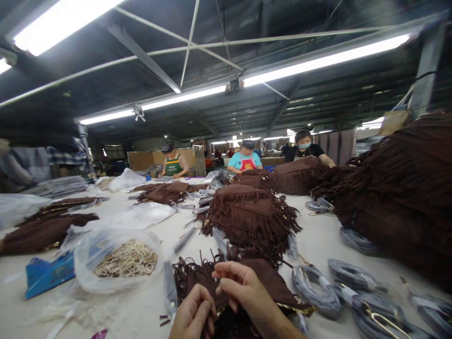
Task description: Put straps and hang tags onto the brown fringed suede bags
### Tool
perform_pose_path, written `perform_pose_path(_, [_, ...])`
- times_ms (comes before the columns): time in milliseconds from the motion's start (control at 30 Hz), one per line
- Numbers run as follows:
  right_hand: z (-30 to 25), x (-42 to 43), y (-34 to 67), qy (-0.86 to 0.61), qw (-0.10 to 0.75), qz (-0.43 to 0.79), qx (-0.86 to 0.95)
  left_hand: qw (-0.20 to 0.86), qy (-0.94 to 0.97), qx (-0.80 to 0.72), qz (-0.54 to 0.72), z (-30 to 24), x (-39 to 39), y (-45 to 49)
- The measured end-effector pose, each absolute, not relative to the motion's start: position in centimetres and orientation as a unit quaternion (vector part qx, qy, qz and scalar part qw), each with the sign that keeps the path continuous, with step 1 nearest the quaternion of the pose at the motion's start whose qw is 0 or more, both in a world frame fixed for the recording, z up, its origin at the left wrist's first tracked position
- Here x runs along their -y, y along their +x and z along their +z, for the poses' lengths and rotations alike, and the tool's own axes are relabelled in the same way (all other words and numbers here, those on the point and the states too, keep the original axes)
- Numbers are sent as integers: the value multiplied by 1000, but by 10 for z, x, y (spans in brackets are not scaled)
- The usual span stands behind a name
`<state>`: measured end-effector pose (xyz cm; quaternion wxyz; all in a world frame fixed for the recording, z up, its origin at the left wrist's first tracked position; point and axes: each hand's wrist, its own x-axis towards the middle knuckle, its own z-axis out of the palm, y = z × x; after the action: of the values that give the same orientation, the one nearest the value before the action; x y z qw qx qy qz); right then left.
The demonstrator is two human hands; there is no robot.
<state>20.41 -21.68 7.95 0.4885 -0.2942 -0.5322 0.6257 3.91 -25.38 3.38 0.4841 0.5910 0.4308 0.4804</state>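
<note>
A brown fringed suede bag (pixel 271 287) lies on the white table (pixel 148 310) right in front of me. My left hand (pixel 193 316) rests at its near edge with the fingers curled together in a pinch on the bag's fringe. My right hand (pixel 243 289) lies on top of the bag, fingers bent and closed on the brown material beside the left hand. A gold metal edge (pixel 296 308) shows along the bag's right side.
A clear plastic bag of pale cords (pixel 125 259) and a blue packet (pixel 47 275) sit left. Heaps of brown fringed bags (pixel 250 216) fill the middle and right (pixel 406 197). Grey wrapped straps (pixel 318 287) lie at right. Three people (pixel 246 160) work at the far end.
</note>
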Motion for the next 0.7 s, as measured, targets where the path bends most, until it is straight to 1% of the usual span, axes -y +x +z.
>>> perform_pose_path(167, [81,227,192,-272,470,653,527,476,593,-452,467,36,257,43])
perform_pose_path(367, [80,225,195,-285,498,681,455,464,524,-468,541,38,260,41])
perform_pose_path(533, [71,224,198,-284,459,672,507,450,516,-473,554,46,262,40])
perform_pose_path(700, [59,225,198,-299,460,629,551,445,530,-468,549,48,268,46])
